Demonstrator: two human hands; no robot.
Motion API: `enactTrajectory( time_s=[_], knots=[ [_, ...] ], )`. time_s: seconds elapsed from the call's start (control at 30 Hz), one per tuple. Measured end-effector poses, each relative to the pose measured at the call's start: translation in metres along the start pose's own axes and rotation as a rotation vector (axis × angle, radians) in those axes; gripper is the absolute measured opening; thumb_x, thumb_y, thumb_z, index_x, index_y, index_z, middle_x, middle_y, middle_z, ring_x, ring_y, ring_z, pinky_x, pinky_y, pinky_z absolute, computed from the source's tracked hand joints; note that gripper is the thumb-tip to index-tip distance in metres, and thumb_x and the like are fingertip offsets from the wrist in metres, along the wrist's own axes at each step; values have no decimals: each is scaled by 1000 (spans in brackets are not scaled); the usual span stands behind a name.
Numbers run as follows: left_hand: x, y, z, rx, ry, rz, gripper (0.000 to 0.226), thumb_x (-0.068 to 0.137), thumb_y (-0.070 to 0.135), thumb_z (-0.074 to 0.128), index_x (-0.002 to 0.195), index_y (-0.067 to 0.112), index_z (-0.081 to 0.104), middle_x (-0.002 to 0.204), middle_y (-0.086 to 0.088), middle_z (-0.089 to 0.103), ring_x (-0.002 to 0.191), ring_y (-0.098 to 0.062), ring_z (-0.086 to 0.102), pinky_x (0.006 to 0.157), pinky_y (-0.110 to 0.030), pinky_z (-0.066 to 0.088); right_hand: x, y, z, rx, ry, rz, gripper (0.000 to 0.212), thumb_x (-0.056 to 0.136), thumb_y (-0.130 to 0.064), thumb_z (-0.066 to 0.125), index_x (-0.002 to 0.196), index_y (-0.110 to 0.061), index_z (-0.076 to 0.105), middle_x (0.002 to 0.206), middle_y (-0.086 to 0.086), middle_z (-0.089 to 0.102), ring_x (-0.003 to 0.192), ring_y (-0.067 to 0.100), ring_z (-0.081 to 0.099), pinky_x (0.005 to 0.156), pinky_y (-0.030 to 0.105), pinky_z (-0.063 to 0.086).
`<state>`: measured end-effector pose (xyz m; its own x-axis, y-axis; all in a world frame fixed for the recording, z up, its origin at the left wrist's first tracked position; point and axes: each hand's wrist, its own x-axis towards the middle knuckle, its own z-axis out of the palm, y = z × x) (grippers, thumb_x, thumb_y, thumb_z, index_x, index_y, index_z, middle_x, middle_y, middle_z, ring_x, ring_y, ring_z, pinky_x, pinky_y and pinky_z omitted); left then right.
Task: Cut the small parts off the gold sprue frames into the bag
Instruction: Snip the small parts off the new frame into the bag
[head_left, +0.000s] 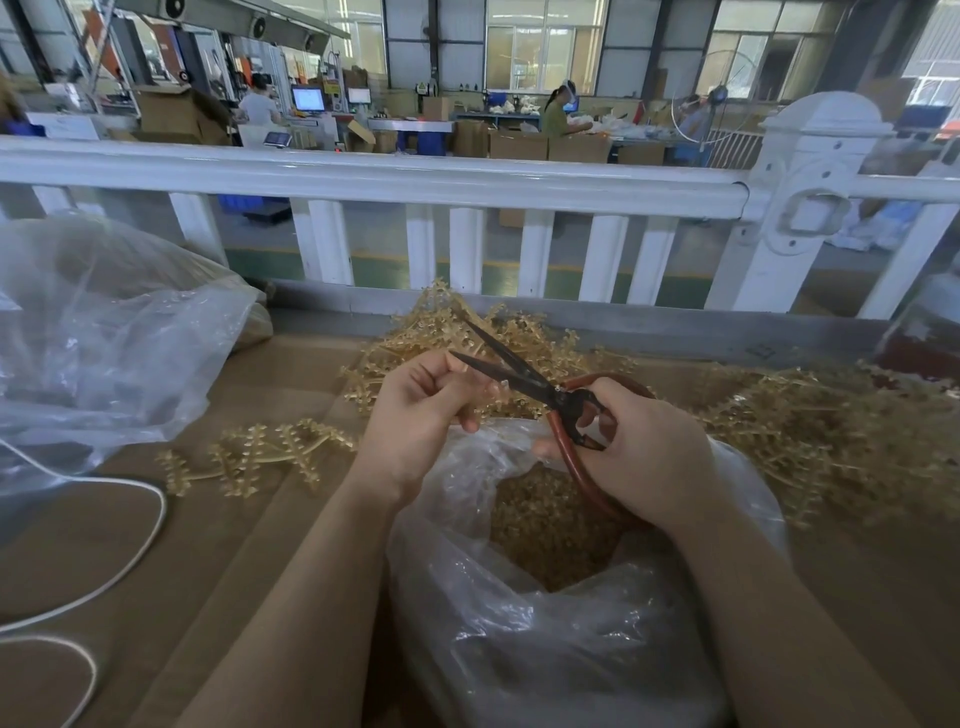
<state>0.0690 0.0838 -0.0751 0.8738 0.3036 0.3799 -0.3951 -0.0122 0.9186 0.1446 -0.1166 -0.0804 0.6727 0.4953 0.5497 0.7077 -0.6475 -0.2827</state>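
Right hand grips the scissors by the red-brown loop handles, blades parted, long axis running up-left, tips pointing away toward the white railing. Left hand pinches a gold sprue frame piece between the blades, right above the open clear bag of cut parts. More frames are heaped to the right.

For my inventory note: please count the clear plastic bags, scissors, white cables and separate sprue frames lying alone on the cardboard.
Clear plastic bags: 2
Scissors: 1
White cables: 1
Sprue frames lying alone: 1
Total: 5
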Motion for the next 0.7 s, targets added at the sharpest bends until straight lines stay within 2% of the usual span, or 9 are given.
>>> enactTrajectory(
  time_s=[0.07, 0.17, 0.3, 0.4, 0.57, 0.7],
  knots=[
    [0, -1, 1, 14, 15, 4, 15, 93, -4, 57, 83, -1, 66, 77, -9, 73, 54, -13, 54, 57, -18, 49, 0, 0, 0, -10, 3, 1, 70, 65, -102, 21, 91, -43, 49, 71, -33, 44, 62, -13, 40, 57, 7, 26],
    [-1, -1, 2, 32, 22, 5, 17, 92, -3, 60, 79, 4, 69, 71, -3, 72, 57, -13, 59, 61, -20, 51, 0, 0, 1, -21, 12, 5, 74, 66, -101, 21, 93, -40, 54, 71, -33, 43, 61, -16, 38, 55, 6, 25],
    [-2, -1, 7, 79, 9, 15, 16, 92, -3, 61, 83, 5, 72, 68, 1, 71, 56, -15, 57, 63, -20, 51, 0, -2, 0, -54, 26, 9, 69, 70, -98, 19, 92, -42, 54, 67, -35, 38, 57, -17, 34, 52, 5, 23],
    [-2, -1, 8, 85, 18, 14, 15, 91, -4, 62, 81, 2, 71, 67, 1, 71, 54, -13, 57, 61, -20, 51, 0, -3, -1, -72, 33, 11, 60, 70, -97, 20, 88, -46, 47, 62, -36, 32, 53, -16, 32, 50, 6, 21],
    [-2, -1, 6, 86, -12, 26, 17, 93, 0, 63, 77, 3, 67, 67, 3, 69, 56, -13, 58, 62, -22, 51, 0, -1, 0, -74, 46, 23, 72, 68, -100, 13, 80, -40, 51, 57, -28, 41, 51, -11, 36, 49, 10, 26],
    [-1, -3, 5, 99, -12, 33, 17, 93, 2, 63, 77, -1, 65, 65, 4, 68, 55, -13, 57, 64, -23, 51, 1, 0, 1, -89, 39, 19, 76, 66, -100, 16, 79, -35, 54, 57, -25, 44, 51, -7, 39, 49, 12, 30]
  ],
)
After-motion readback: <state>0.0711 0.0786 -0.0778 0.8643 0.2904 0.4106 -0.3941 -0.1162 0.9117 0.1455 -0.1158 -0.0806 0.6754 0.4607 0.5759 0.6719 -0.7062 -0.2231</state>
